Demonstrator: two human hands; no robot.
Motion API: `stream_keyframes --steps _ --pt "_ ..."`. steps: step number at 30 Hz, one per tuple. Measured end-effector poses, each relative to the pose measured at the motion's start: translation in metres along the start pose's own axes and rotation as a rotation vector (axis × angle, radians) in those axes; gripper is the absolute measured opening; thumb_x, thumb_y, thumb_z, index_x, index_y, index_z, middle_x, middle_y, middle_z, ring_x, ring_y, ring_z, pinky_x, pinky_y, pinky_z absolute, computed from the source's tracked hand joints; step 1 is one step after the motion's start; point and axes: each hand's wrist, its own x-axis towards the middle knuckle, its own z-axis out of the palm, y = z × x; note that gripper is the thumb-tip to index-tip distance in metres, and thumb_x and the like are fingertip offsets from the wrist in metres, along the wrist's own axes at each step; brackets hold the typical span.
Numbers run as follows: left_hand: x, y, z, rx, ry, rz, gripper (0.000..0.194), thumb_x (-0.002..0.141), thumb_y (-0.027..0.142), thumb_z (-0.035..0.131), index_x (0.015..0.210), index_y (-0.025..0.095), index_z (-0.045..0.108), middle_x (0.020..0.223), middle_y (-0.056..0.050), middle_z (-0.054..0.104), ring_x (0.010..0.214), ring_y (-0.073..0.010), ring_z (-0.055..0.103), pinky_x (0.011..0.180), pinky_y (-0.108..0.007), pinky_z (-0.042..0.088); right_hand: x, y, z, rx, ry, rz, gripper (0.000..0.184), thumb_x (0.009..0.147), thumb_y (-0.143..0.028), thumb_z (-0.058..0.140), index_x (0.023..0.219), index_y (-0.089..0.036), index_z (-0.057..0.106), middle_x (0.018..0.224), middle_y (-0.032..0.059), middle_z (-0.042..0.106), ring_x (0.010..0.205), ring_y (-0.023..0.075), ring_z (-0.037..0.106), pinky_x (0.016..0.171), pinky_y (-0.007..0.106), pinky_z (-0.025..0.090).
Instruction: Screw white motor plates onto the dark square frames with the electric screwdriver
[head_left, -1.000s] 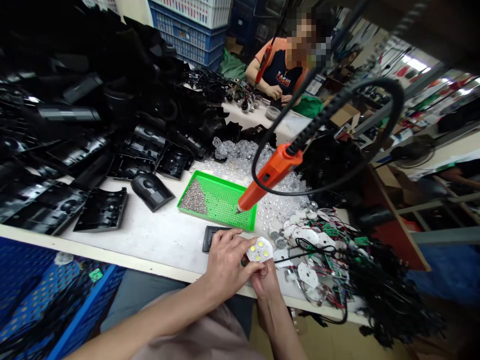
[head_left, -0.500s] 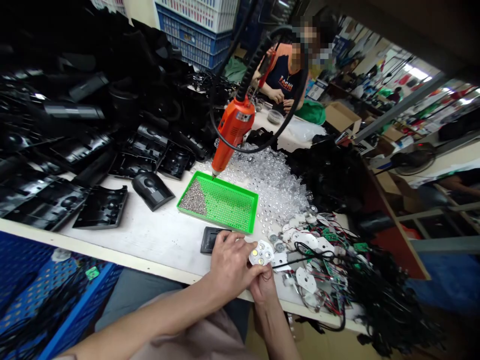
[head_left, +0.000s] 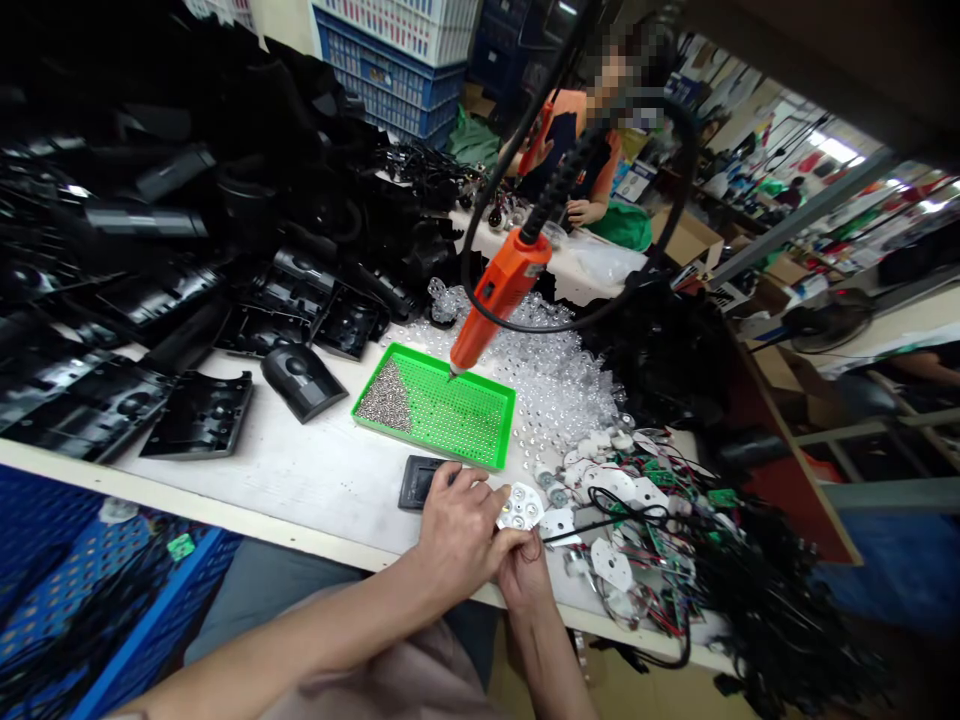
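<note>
My left hand (head_left: 457,530) and my right hand (head_left: 525,570) meet at the table's near edge, both closed around a small white round LED board (head_left: 520,508) with several pale emitters. The right hand sits partly under the left, its fingers pinching the board's lower rim. A small black square part (head_left: 417,481) lies just left of my left hand. An orange electric screwdriver (head_left: 497,296) hangs on a black coiled cable, its tip over the far edge of a green tray (head_left: 465,420).
The green tray holds a heap of small screws (head_left: 385,397). Clear lenses (head_left: 555,380) are piled behind it. White boards with wires (head_left: 637,510) lie to the right. Black plastic housings (head_left: 202,415) cover the left. Another person (head_left: 577,150) works at the far end.
The hanging screwdriver swung from right to left and is now back near the tray's middle. The LED board has tilted lower in my hands, which stayed in place.
</note>
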Motion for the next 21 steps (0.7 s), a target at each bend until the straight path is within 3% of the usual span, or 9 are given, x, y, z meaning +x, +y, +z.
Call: stream_keyframes --steps 4,6,11,16,18,21 --pt "0.000 0.001 0.001 -0.029 -0.029 -0.047 0.036 0.082 0.045 0.067 0.105 0.018 0.069 0.083 -0.007 0.072 0.097 -0.0281 0.060 0.092 -0.047 0.036 -0.003 -0.003 0.006 0.003 0.027 0.030 0.026 0.066 -0.040 0.074 0.085 -0.022 0.071 0.080 0.0010 0.073 0.073 0.0141 0.068 0.075 0.023 0.059" --pt "0.001 0.000 0.001 -0.064 -0.070 -0.039 0.043 0.080 0.045 0.068 0.115 0.020 0.065 0.094 -0.008 0.072 0.102 -0.0283 0.059 0.093 -0.047 0.037 -0.005 -0.006 0.012 -0.038 0.038 0.014 0.024 0.066 -0.043 0.073 0.080 -0.023 0.071 0.081 0.0011 0.073 0.076 0.0156 0.068 0.077 0.025 0.059" --pt "0.003 -0.014 -0.004 -0.188 -0.258 0.027 0.050 0.089 0.033 0.059 0.137 0.024 0.048 0.133 -0.012 0.058 0.122 -0.0273 0.052 0.098 -0.045 0.042 -0.009 -0.014 0.029 -0.242 0.053 -0.035 0.025 0.065 -0.043 0.074 0.081 -0.023 0.071 0.081 0.0003 0.073 0.076 0.0160 0.067 0.070 0.026 0.057" --pt "0.002 -0.031 -0.011 -0.299 -0.420 0.056 0.054 0.090 0.037 0.059 0.140 0.024 0.044 0.142 -0.010 0.051 0.131 -0.0256 0.047 0.107 -0.044 0.039 -0.012 -0.025 0.040 -0.420 0.013 -0.013 0.028 0.069 -0.045 0.074 0.078 -0.018 0.070 0.071 0.0019 0.070 0.071 0.0178 0.065 0.061 0.026 0.053" --pt "0.000 -0.032 -0.010 -0.368 -0.378 -0.055 0.053 0.089 0.038 0.058 0.138 0.020 0.047 0.139 -0.011 0.054 0.128 -0.0252 0.050 0.107 -0.042 0.040 -0.016 -0.033 0.045 -0.520 -0.008 -0.063 0.030 0.075 -0.046 0.070 0.082 -0.017 0.072 0.078 0.0032 0.072 0.079 0.0183 0.066 0.070 0.027 0.053" --pt "-0.002 -0.031 -0.007 -0.480 -0.275 -0.326 0.051 0.090 0.039 0.053 0.136 0.016 0.049 0.126 -0.012 0.064 0.102 -0.0235 0.066 0.090 -0.038 0.052 -0.025 -0.046 0.055 -0.759 -0.103 -0.223 0.036 0.083 -0.042 0.064 0.111 -0.020 0.069 0.115 0.0066 0.069 0.107 0.0203 0.062 0.093 0.029 0.048"
